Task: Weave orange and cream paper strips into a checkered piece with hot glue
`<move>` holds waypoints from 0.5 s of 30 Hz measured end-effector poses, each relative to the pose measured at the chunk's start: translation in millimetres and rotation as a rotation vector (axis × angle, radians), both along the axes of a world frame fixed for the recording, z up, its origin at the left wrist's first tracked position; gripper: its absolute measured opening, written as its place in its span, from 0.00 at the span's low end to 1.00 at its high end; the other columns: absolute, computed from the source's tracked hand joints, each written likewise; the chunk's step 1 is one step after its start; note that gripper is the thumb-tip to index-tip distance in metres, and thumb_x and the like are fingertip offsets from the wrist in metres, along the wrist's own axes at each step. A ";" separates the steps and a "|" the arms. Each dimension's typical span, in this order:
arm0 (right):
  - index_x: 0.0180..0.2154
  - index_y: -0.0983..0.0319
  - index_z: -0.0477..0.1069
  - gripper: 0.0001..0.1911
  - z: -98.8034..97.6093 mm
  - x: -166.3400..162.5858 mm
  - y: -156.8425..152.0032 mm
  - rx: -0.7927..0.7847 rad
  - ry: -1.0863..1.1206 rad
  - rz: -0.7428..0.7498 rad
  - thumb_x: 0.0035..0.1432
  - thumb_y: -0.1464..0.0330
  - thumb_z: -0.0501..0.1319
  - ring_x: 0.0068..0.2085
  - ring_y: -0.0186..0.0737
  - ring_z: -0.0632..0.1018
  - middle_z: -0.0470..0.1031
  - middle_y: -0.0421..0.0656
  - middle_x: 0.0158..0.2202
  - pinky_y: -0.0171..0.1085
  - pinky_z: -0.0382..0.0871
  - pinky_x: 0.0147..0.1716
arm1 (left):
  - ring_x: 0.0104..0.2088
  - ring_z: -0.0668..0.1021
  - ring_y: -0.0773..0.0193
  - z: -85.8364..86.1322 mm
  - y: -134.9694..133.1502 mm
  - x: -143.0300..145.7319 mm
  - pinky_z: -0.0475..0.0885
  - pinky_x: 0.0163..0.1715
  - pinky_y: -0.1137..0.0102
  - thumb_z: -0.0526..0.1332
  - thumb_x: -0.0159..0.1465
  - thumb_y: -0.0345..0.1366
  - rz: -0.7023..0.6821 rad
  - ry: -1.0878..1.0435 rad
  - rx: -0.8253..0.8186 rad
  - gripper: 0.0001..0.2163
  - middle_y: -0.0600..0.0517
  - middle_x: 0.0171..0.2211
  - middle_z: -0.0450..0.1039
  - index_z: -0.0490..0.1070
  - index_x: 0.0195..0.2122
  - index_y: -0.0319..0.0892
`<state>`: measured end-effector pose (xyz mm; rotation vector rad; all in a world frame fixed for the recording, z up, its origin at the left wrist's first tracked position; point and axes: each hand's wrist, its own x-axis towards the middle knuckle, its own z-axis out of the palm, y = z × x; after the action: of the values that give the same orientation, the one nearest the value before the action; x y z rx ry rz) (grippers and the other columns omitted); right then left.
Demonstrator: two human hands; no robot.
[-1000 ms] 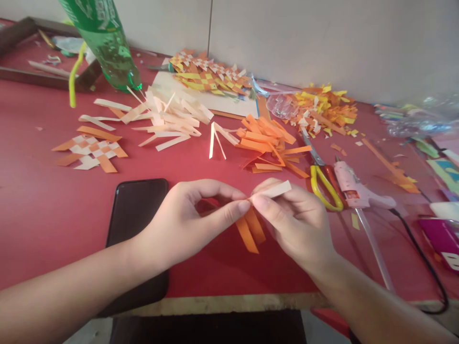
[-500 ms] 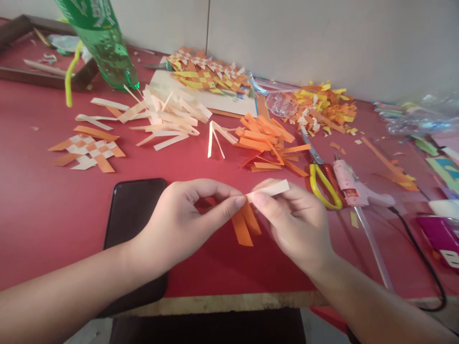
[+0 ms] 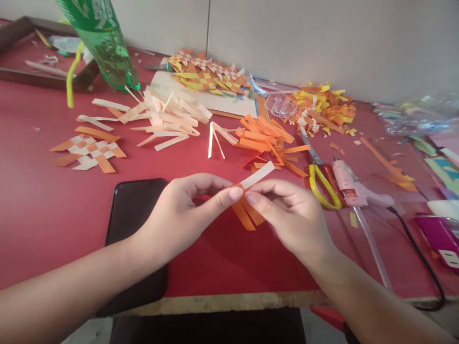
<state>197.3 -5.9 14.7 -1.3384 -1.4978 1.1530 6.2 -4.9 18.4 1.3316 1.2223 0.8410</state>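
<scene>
Strips (image 3: 251, 200) pinched between fingers (image 3: 234, 193) of both hands.

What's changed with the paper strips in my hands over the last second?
The white strip has tipped up, its free end now pointing further up and away. Both hands, left and right, keep pinching it together with the orange strips, and have shifted slightly away from you. The phone and scissors haven't moved.

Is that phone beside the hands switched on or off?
The phone looks off or asleep: its screen is plain dark, lying flat under the left hand's wrist.
</scene>
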 end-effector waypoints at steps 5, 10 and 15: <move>0.31 0.59 0.76 0.05 1.9 -2.4 -1.7 -0.039 0.030 0.055 0.56 0.64 0.67 0.27 0.32 0.77 0.79 0.39 0.28 0.31 0.73 0.26 | 0.32 0.80 0.66 0.9 2.4 0.3 0.73 0.31 0.77 0.67 0.60 0.46 0.023 0.035 0.026 0.09 0.57 0.32 0.82 0.80 0.33 0.46; 0.32 0.61 0.74 0.09 1.0 -3.0 -4.5 -0.095 -0.054 0.125 0.56 0.61 0.66 0.28 0.34 0.75 0.76 0.40 0.27 0.33 0.71 0.26 | 0.33 0.81 0.65 3.5 3.4 -2.3 0.74 0.34 0.76 0.67 0.60 0.45 0.014 -0.039 -0.015 0.09 0.56 0.32 0.83 0.81 0.32 0.47; 0.30 0.61 0.72 0.09 0.0 -1.7 -3.4 -0.021 -0.136 0.188 0.58 0.61 0.64 0.32 0.36 0.74 0.72 0.41 0.32 0.35 0.71 0.30 | 0.34 0.82 0.63 2.2 3.6 -3.2 0.74 0.35 0.74 0.66 0.61 0.44 0.016 -0.061 -0.038 0.08 0.55 0.33 0.83 0.81 0.32 0.46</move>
<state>195.6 -9.4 14.8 -1.3343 -1.7446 1.2179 3.0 -1.4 20.5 1.2589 1.1969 0.8593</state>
